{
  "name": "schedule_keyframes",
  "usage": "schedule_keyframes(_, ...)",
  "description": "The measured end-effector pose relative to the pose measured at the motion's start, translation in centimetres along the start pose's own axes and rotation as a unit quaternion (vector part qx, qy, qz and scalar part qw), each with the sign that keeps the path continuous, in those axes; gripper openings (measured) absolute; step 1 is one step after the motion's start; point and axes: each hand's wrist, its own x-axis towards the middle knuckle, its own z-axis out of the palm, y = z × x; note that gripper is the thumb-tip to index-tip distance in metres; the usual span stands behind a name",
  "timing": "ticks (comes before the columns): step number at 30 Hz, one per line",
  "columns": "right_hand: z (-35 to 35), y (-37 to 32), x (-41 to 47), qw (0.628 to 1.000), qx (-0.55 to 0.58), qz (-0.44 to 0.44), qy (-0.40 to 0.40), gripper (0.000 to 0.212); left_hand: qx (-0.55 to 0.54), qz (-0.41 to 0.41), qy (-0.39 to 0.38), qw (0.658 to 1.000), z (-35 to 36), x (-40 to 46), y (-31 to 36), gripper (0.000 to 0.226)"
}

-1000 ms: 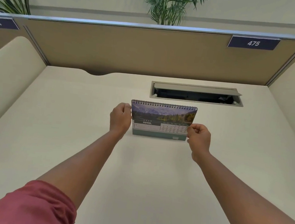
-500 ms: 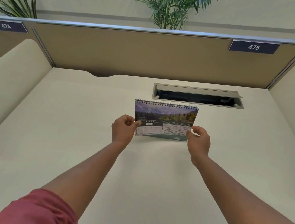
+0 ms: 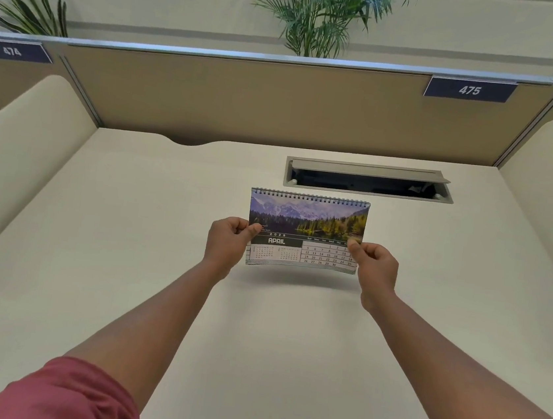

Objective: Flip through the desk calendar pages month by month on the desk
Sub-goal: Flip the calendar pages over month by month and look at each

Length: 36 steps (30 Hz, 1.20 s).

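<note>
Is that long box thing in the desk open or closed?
Open. The cable box behind the calendar has its grey lid tipped up, showing a dark gap inside.

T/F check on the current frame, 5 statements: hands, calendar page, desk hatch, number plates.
1. The calendar shows the APRIL page. True.
2. Only the right hand touches the page. False: the left hand pinches its left edge too, so both hands hold it.
3. The cable hatch behind the calendar is shut flat. False: its lid is raised and the dark opening shows.
4. The number plate on the divider at right reads 475. True.
5. The spiral binding runs along the calendar's bottom edge. False: it runs along the top edge; the bottom edge is free and bowed slightly, with a shadow on the desk beneath it.
</note>
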Motion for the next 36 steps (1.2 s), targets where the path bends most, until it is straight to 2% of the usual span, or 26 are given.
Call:
schedule_keyframes(5, -0.1, -0.4, -0.2, 1.0, -0.002, -0.026, -0.012, 0.011, 0.008, 0.0, 0.021, 1.0, 0.4, -0.4, 0.4, 0.01)
schedule_keyframes(9, 0.1, -0.5, -0.4, 0.999, -0.003, -0.04, -0.001, 0.014, 0.054, 0.016, 0.058, 0.997, 0.7, -0.7, 0.6, 0.026)
schedule_keyframes(15, 0.5, -0.6, -1.0, 0.999, -0.004, -0.033, 0.004, 0.017, 0.042, 0.018, 0.053, 0.998, 0.6, -1.2, 0.9, 0.024)
schedule_keyframes(20, 0.3, -1.0, -1.3, 0.998, 0.042, 0.009, -0.052, 0.023, -0.003, -0.005, 0.013, 1.0, 0.5, -1.2, 1.0, 0.031)
schedule_keyframes(23, 0.1, -1.5, -1.2, 0.991, 0.075, 0.053, -0.097, 0.025, -0.037, -0.037, 0.006, 0.999, 0.5, -1.1, 1.1, 0.039)
schedule_keyframes(26, -0.1, -2.1, -1.0, 0.987, 0.08, 0.062, -0.123, 0.026, -0.086, -0.073, -0.008, 0.994, 0.2, -0.7, 1.1, 0.043)
schedule_keyframes(29, 0.0, -2.4, -1.0, 0.985, 0.083, 0.06, -0.138, 0.034, -0.164, -0.121, -0.05, 0.978, -0.5, -0.3, 1.5, 0.032)
schedule_keyframes(32, -0.1, -2.5, -1.2, 0.974, 0.124, 0.08, -0.172, 0.049, -0.186, -0.126, -0.099, 0.969, -0.8, -0.2, 1.7, 0.007)
schedule_keyframes(34, -0.1, -2.6, -1.2, 0.967, 0.15, 0.102, -0.176, 0.052, -0.181, -0.109, -0.108, 0.971, -0.9, 0.0, 1.7, 0.027)
schedule_keyframes(36, -0.2, -2.7, -1.2, 0.964, 0.163, 0.119, -0.174, 0.053, -0.125, -0.053, -0.082, 0.987, -1.0, 0.1, 1.7, 0.048)
